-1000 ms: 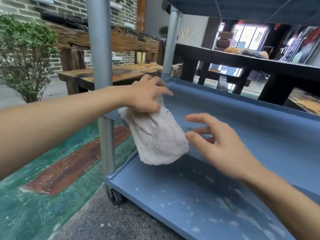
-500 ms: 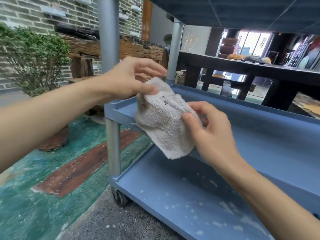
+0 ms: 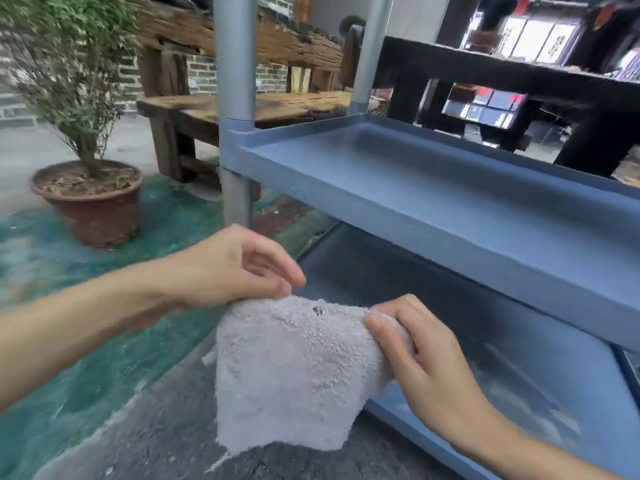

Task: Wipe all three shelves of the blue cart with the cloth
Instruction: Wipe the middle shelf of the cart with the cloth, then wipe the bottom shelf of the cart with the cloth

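A pale grey terry cloth (image 3: pixel 291 372) hangs spread between both hands, in front of the cart's near left corner. My left hand (image 3: pixel 232 268) pinches its top left edge. My right hand (image 3: pixel 422 355) grips its top right corner with curled fingers. A small dark speck sits near the cloth's top middle. The blue cart's middle shelf (image 3: pixel 433 188) lies above and behind the hands. Its bottom shelf (image 3: pixel 540 389) shows white streaks and specks to the right of my right hand. The top shelf is out of view.
Grey cart posts (image 3: pixel 232 60) rise at the left corners. A potted shrub (image 3: pixel 90 199) stands on the green floor to the left. A rough wooden bench (image 3: pixel 263 105) and a dark table (image 3: pixel 519 74) stand behind the cart.
Both hands brought the cloth down from the middle shelf's level to in front of the bottom shelf. The cloth now hangs wider open between them. The view tilted down and left.
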